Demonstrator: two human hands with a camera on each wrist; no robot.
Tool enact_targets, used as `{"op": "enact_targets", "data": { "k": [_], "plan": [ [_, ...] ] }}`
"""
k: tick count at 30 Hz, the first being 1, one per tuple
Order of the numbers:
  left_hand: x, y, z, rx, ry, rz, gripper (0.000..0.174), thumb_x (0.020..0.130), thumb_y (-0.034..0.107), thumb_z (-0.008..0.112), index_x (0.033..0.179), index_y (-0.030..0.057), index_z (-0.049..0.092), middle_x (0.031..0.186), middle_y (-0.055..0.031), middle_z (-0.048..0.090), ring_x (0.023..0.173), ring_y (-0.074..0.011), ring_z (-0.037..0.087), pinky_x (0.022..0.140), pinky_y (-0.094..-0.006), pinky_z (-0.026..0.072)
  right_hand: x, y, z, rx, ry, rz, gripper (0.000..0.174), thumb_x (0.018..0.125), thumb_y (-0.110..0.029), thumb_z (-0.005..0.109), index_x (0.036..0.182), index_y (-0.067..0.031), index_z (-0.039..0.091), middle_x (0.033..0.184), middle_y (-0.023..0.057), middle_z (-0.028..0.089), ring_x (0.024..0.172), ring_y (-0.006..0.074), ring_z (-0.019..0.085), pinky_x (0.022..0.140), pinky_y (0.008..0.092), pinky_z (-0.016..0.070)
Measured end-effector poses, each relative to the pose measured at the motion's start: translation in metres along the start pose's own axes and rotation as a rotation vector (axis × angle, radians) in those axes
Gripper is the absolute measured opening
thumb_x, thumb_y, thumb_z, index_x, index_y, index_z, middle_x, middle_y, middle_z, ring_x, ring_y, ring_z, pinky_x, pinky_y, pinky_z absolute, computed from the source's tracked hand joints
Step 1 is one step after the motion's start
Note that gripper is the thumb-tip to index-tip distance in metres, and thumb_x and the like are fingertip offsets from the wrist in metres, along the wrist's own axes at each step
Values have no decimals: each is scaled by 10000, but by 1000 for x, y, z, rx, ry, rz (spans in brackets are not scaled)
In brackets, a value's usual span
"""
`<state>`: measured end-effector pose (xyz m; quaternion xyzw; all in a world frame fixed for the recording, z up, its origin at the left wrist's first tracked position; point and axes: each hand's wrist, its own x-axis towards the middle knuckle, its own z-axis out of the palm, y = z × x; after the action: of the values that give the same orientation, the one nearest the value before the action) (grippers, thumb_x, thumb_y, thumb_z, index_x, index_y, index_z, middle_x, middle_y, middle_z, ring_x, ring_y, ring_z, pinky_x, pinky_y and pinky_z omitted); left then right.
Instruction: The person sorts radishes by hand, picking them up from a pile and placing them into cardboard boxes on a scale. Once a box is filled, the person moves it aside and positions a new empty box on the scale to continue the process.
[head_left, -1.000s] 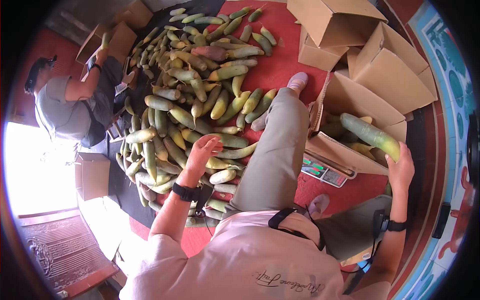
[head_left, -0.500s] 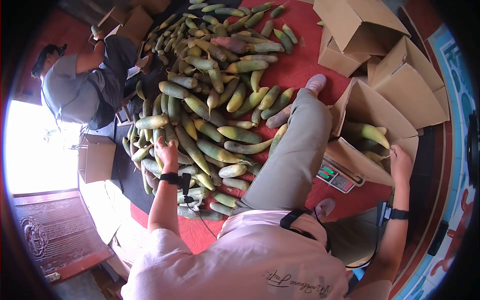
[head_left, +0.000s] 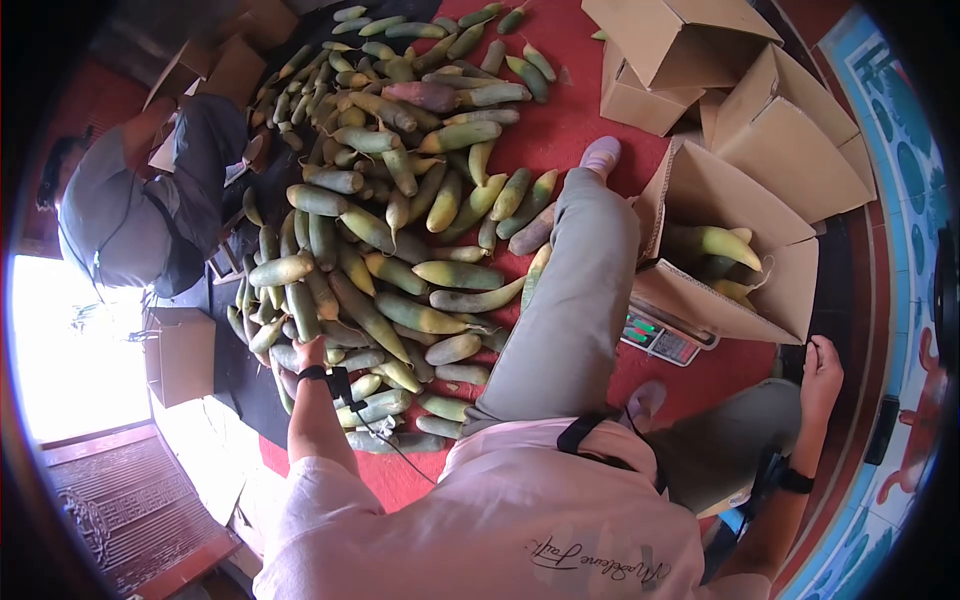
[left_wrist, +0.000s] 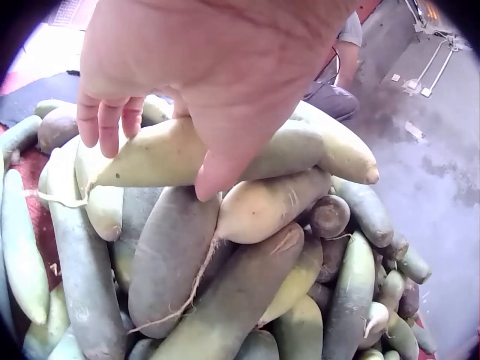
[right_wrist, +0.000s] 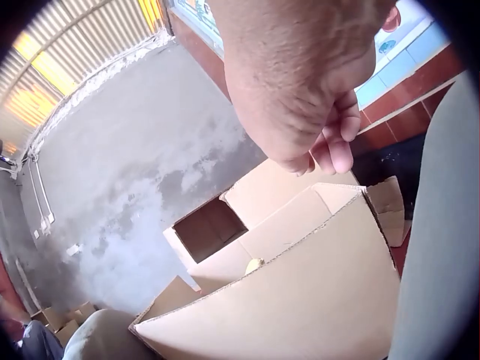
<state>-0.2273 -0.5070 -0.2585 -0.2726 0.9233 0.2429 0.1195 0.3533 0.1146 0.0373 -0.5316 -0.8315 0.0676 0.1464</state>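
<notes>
My left hand [head_left: 311, 352] reaches into the near side of a big heap of green radishes [head_left: 390, 240]. In the left wrist view its thumb and fingers grip a pale green radish [left_wrist: 154, 159] with a thin root tail, lying across the others. My right hand [head_left: 822, 370] hangs just outside the near corner of an upright cardboard box [head_left: 725, 305], fingers loosely curled around nothing. Inside that box several radishes [head_left: 722, 243] lie, one long yellow-green one on top. The right wrist view shows this hand [right_wrist: 307, 112] over the box's edge.
Beside the box sits a scale [head_left: 660, 343] with a lit green display. More empty cardboard boxes [head_left: 690, 45] lie behind it. Another person [head_left: 140, 215] bends over at the far left. Red cloth [head_left: 560, 100] covers the floor, and a tiled wall runs along the right.
The radish from my right hand now lies in the box, and that hand has drawn back toward me. My left hand has moved left and down to the heap and taken hold of a radish.
</notes>
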Motion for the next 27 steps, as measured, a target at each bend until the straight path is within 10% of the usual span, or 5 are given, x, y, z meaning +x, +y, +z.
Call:
{"op": "enact_targets", "data": {
  "k": [10, 12, 20, 23, 27],
  "plan": [
    [-36, 26, 21, 16, 75, 191, 668, 626, 360, 728, 1100, -30, 465, 1068, -186, 555, 952, -286, 567, 852, -350, 443, -13, -13, 2, 41, 68, -105, 156, 847, -85, 552, 967, 9, 586, 932, 148, 612, 835, 243, 602, 767, 306, 456],
    [-90, 60, 4, -544, -269, -211, 592, 687, 394, 680, 1116, 43, 473, 1023, -140, 565, 926, -269, 563, 827, -391, 446, -15, -21, 4, 66, 71, -123, 155, 848, -88, 552, 965, 8, 587, 924, 148, 612, 826, 244, 604, 762, 307, 458],
    [-143, 75, 0, -888, -740, -219, 479, 778, 381, 638, 1138, 116, 468, 1051, -79, 552, 924, -222, 540, 781, -381, 445, -14, -68, 5, 128, -2, -214, 156, 810, -54, 557, 953, 2, 587, 898, 164, 607, 812, 296, 603, 728, 324, 470],
    [-169, 83, -10, -710, -927, 249, 452, 792, 342, 641, 1127, 88, 474, 993, -74, 547, 869, -213, 541, 718, -316, 471, -13, -88, 4, 157, 19, -274, 155, 800, -53, 569, 948, -12, 589, 882, 152, 610, 787, 296, 602, 704, 334, 473],
    [-203, 132, -16, -697, -1043, 65, 443, 818, 332, 609, 1090, -2, 504, 902, -42, 575, 773, -127, 553, 619, -239, 461, -17, -112, 0, 303, -61, -275, 155, 790, -41, 582, 944, -26, 590, 840, 125, 601, 716, 236, 602, 644, 313, 476]
  ]
}}
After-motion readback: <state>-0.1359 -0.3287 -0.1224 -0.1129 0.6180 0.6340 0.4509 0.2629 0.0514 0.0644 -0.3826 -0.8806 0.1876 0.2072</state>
